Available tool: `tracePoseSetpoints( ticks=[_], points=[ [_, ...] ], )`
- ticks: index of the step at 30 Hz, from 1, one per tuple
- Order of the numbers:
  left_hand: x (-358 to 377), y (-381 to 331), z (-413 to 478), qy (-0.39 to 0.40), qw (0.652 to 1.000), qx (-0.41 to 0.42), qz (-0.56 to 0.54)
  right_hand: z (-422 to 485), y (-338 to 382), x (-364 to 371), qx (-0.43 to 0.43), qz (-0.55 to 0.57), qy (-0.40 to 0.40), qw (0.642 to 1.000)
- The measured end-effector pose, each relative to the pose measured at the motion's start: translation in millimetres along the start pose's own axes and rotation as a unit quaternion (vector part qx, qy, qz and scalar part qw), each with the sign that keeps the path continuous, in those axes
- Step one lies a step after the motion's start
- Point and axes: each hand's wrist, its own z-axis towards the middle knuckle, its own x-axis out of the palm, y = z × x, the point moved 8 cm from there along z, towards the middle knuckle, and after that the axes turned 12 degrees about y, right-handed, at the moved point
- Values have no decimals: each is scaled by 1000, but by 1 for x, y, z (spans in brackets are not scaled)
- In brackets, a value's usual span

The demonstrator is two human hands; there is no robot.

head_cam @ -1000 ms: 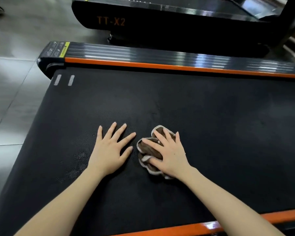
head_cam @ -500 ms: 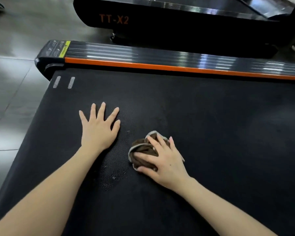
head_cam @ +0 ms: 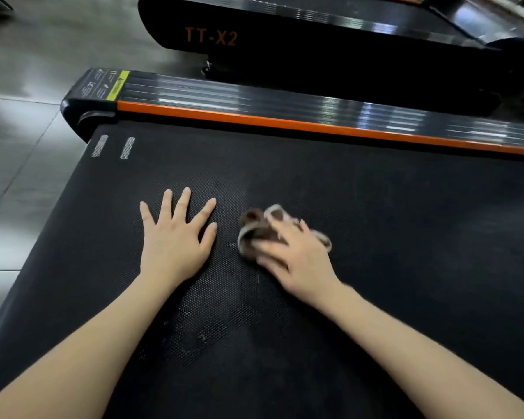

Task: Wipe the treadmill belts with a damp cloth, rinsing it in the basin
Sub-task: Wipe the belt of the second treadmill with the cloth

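Treadmill belt (head_cam: 375, 237) | left hand (head_cam: 176, 246) flat, fingers spread | right hand (head_cam: 297, 261) presses cloth (head_cam: 254, 225)

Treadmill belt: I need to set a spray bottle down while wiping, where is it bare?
Bare: the wide belt stretch right of the right hand and cloth, up to the orange rail; also between the left hand and the grey marks. Crowded: the middle, where both hands lie close together.
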Motion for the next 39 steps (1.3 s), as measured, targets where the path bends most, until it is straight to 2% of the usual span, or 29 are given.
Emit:
tracePoseSetpoints(
  ticks=[3,5,8,10,12,14,19,21,23,25,27,28,30,33,35,37,39],
  points=[
    [1,0,-1,4,1000,-4,0,-37,19,3,-110,-35,26,993],
    [1,0,0,3,1000,-4,-4,-7,2,2,-99,-34,30,994],
    [1,1,0,-4,1000,-1,-7,67,-46,-4,49,-18,9,999],
    [2,1,0,-11,1000,3,-6,103,-84,-8,163,-35,18,986],
    [1,1,1,-18,1000,2,0,124,-108,-16,217,-85,7,972],
    [1,1,1,-22,1000,5,3,135,-113,-21,202,-100,-7,974],
    [0,-1,1,-30,999,12,11,147,-88,-12,65,-53,13,996],
    [1,0,0,-29,999,15,14,143,-104,-23,51,-53,10,997],
    [2,1,0,-30,999,13,16,133,-152,-41,119,-57,-28,991],
    [2,0,1,-37,999,8,13,116,-202,-51,243,-56,-42,967],
    [1,-1,1,-43,999,8,12,114,-217,-47,320,-55,-38,945],
    [1,-2,1,-43,999,10,12,121,-208,-44,327,-57,-46,942],
    [0,-3,1,-44,999,8,14,148,-169,-34,286,-59,-53,955],
    [-1,-2,0,-50,999,9,16,194,-91,-6,166,-68,-27,983],
    [0,0,2,-51,998,11,18,208,-63,2,122,-64,0,990],
    [1,2,1,-45,999,13,21,203,-72,-3,93,-71,21,993],
    [1,3,1,-38,999,9,20,182,-115,-17,114,-74,11,991]
  ],
)
